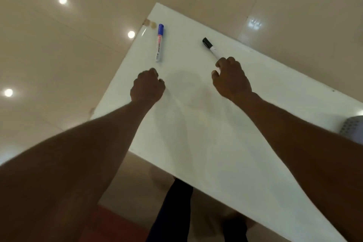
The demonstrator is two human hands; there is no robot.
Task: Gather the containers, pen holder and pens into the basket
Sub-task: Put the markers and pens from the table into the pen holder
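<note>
A blue-capped marker (160, 42) lies on the white table (206, 133) near its far left corner. My left hand (147, 86) hovers just short of its near end, fingers curled and holding nothing. A black-capped marker (209, 46) lies further right. My right hand (231, 78) has its fingers curled over that marker's near end, which is hidden under them. A grey perforated basket (351, 126) peeks in at the right edge of the table.
Glossy beige floor tiles (59, 55) surround the table and reflect ceiling lights. My dark trouser legs (172, 212) and a red patch (117, 228) show below the table's near edge.
</note>
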